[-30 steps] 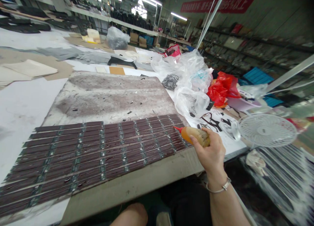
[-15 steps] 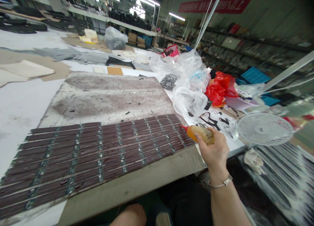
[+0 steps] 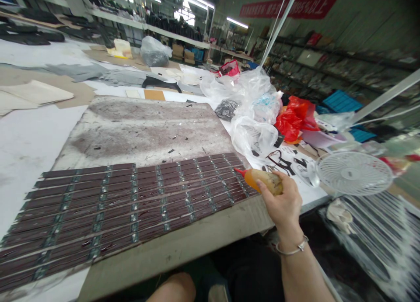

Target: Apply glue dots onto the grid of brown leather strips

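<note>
My right hand (image 3: 285,201) is closed around a squeeze bottle (image 3: 264,181) of yellowish liquid with a red nozzle. The bottle is tilted, its nozzle pointing left over the right end of the laid-out strips (image 3: 147,197). Whether the tip touches a strip I cannot tell. These dark brown strips lie side by side in rows, crossed by several greenish bands, along the front of a stained board (image 3: 147,127). Glossy wet-looking spots show on some of them. My left hand is out of view.
Clear plastic bags (image 3: 252,96) and a red bag (image 3: 293,118) lie piled behind the board to the right. A white fan (image 3: 354,173) stands beside my right arm. Paper sheets (image 3: 36,93) lie at the left, and a metal pole (image 3: 278,26) rises at the back.
My right hand has shifted slightly left with the squeeze bottle, and the red nozzle is now farther in over the strips. The strips and board look the same.
</note>
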Demonstrator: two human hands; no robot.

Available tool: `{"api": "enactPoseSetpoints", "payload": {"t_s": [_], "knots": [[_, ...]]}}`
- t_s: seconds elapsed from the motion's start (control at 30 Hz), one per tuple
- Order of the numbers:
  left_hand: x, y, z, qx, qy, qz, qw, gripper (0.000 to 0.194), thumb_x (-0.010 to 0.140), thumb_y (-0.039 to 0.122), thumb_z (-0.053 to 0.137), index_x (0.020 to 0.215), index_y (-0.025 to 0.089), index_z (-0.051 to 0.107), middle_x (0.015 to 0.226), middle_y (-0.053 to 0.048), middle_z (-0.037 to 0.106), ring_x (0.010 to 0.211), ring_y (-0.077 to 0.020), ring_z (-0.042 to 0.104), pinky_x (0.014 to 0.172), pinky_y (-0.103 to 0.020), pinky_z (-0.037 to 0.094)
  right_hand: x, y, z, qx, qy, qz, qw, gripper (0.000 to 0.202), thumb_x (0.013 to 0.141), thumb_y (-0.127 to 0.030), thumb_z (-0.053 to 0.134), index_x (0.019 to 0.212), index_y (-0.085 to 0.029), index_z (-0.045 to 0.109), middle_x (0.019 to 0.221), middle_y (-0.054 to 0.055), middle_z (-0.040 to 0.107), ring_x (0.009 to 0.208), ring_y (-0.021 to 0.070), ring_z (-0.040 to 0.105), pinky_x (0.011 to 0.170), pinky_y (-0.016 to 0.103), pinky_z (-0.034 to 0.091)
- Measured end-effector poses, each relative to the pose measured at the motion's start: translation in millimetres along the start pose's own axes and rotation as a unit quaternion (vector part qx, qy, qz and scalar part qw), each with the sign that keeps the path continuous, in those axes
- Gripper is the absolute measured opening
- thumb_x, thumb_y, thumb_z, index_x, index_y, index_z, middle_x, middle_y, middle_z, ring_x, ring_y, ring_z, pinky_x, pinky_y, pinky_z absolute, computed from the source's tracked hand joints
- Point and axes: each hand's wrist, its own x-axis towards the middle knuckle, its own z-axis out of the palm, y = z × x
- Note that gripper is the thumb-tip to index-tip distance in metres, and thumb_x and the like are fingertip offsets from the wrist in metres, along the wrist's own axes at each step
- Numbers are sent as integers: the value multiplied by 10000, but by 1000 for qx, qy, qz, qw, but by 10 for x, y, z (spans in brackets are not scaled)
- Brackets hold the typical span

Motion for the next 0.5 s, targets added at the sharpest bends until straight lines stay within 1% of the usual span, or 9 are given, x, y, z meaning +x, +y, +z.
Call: {"api": "enactPoseSetpoints", "payload": {"t_s": [0.07, 0.1, 0.13, 0.2, 0.27, 0.33, 0.4, 0.47, 0.5], "knots": [[50, -19, 37, 11, -10, 4, 1000, 347, 851, 359, 561, 1141, 169, 576, 1177, -81, 570, 989, -212, 576, 798, -382, 516, 5, 9, 24, 76, 4, 68, 995, 494, 689, -448, 711, 1086, -175, 602, 983, 78, 621, 892, 226, 579, 817, 398, 477], [87, -24, 60, 17, -17, 5, 1000, 343, 851, 361, 561, 1133, 167, 579, 1167, -80, 576, 984, -209, 578, 797, -380, 516, 13, 25, 39, 137, 18, 119, 983, 489, 682, -450, 713, 1078, -185, 598, 961, 59, 618, 858, 212, 581, 784, 390, 487], [133, -25, 84, 24, -24, 7, 999, 335, 852, 365, 561, 1119, 164, 585, 1150, -78, 585, 975, -205, 583, 797, -379, 515, 25, 47, 53, 212, 35, 176, 961, 482, 682, -453, 709, 1070, -195, 589, 937, 40, 610, 818, 196, 582, 732, 370, 499], [241, -17, 139, 40, -38, 8, 998, 316, 851, 374, 562, 1078, 158, 600, 1100, -73, 612, 946, -189, 595, 799, -378, 512, 61, 102, 77, 376, 65, 278, 881, 449, 697, -463, 687, 1045, -205, 569, 909, 12, 591, 747, 159, 576, 613, 301, 497], [354, -3, 191, 56, -45, 7, 997, 299, 830, 378, 585, 1020, 152, 632, 1028, -79, 648, 906, -185, 612, 791, -377, 507, 101, 160, 88, 498, 77, 341, 794, 410, 722, -485, 653, 1015, -214, 560, 923, 4, 583, 724, 135, 573, 534, 241, 473], [444, 7, 231, 70, -44, 5, 997, 262, 771, 355, 634, 949, 169, 683, 947, -97, 683, 884, -216, 633, 760, -371, 503, 137, 208, 91, 563, 61, 379, 732, 407, 745, -533, 606, 1003, -222, 557, 944, 16, 586, 727, 134, 574, 478, 212, 450], [489, 18, 254, 80, -39, -2, 996, 227, 689, 300, 676, 891, 209, 726, 892, -116, 705, 891, -274, 648, 722, -374, 499, 159, 228, 91, 604, 26, 404, 687, 441, 748, -590, 559, 1011, -235, 551, 946, 32, 591, 720, 145, 572, 420, 203, 423], [487, 43, 263, 81, -31, -20, 996, 248, 645, 232, 677, 883, 241, 745, 900, -132, 715, 928, -328, 648, 713, -400, 497, 161, 195, 88, 634, -24, 405, 658, 473, 738, -627, 530, 1020, -247, 548, 937, 44, 591, 705, 156, 566, 377, 203, 392], [476, 65, 265, 84, -28, -32, 996, 273, 641, 202, 667, 898, 244, 749, 925, -144, 715, 949, -347, 643, 719, -420, 497, 155, 155, 85, 643, -46, 397, 654, 477, 737, -634, 518, 1026, -255, 550, 939, 48, 589, 700, 160, 565, 364, 207, 381]]}}
